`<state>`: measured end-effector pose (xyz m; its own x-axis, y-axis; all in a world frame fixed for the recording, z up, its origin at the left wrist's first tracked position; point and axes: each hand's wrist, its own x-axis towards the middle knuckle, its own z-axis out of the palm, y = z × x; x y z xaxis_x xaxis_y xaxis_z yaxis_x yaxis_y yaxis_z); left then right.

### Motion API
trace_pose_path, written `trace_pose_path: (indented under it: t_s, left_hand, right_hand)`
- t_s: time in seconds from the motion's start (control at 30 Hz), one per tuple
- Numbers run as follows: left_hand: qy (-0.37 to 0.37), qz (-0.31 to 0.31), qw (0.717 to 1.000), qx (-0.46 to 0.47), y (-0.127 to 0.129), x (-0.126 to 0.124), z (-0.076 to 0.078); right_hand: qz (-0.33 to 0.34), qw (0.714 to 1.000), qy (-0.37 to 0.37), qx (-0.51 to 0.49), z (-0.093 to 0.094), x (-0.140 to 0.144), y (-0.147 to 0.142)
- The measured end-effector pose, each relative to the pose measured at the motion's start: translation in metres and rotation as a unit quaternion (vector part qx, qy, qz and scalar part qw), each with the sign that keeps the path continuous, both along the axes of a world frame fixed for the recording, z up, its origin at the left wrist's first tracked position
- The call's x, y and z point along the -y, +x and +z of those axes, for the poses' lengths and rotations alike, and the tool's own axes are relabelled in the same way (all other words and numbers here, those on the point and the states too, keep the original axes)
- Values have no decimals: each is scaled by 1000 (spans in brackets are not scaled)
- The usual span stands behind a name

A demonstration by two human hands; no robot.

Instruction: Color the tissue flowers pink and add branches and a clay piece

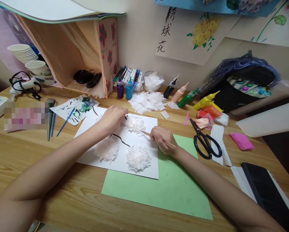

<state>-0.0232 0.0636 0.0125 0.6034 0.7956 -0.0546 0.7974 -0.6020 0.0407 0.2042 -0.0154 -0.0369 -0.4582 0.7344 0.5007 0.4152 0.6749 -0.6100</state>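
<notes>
At frame centre, the upper tissue flower – a fluffy white crumpled tuft – sits on the white sheet. The right hand pinches a thin wooden stick, its tip at the tuft's edge, likely for pressing tissue in. The left hand, fingers curled, steadies the sheet – two more tufts lie below

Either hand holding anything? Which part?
Right hand pinches a thin wooden stick mid-shaft. Left hand rests on the white paper; a hold cannot be told.
</notes>
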Motion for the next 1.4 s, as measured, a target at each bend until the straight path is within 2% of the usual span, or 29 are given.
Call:
trace_pose_path:
  t_s: [0.3,0.53,0.6,0.67,0.77,0.87,1.0,1.17,1.4]
  left_hand:
    - [-4,5,1000,0,1,1,2]
    - [-4,11,1000,-14,1,0,1]
    - [-4,9,1000,-16,1,-1,0]
    - [-3,5,1000,-12,1,-2,-1]
    - [-1,-1,1000,-3,1,-3,-3]
    - [-1,-2,1000,-4,0,-3,-3]
    - [-2,0,1000,-10,0,-4,-3]
    - [3,3,1000,-15,1,-3,-2]
    - [4,0,1000,-6,1,-3,-2]
  right_hand:
    - [17,998,22,55,-6,-6,-5]
    - [-4,999,0,49,-6,-6,-8]
    - [-21,999,-32,20,-7,-7,-11]
    - [-55,993,-98,-35,-8,-8,-15]
    - [-112,964,-204,-130,-8,-10,-22]
    - [-119,947,-239,-181,-8,-9,-23]
    - [-107,964,-174,-171,-9,-3,-18]
    - [-73,990,-89,-80,-8,1,-17]
    - [-70,997,-20,-31,-4,-1,-20]
